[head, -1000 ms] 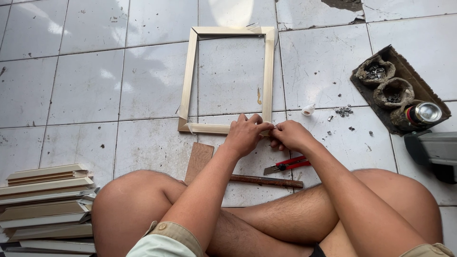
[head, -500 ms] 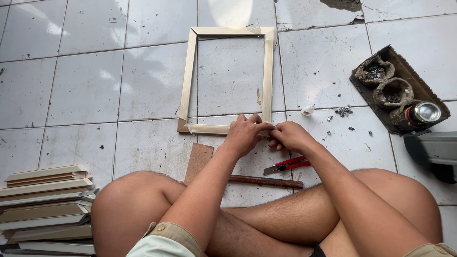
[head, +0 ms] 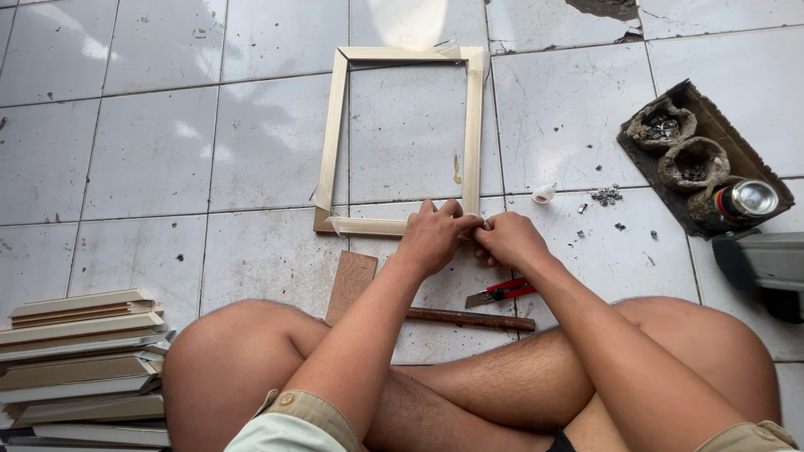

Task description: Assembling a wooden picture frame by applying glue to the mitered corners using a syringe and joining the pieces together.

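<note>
Nothing has shifted since half a second ago: wooden frame point(head: 335, 134) lies flat on tiled floor point(head: 151, 151), both hands at its near right corner. Left hand point(head: 433, 238) and right hand point(head: 507, 239) pinch that joint, fingers clenched. Red-handled cutter point(head: 502, 293) just beside.

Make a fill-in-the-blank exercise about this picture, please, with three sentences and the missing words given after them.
1. Both hands, the left hand and the right hand, meet at the near right ____ of the wooden frame.
2. The frame lies flat on a floor of white ____.
3. The stack of wooden mouldings lies to the person's ____ side.

Missing words: corner; tiles; left
</note>
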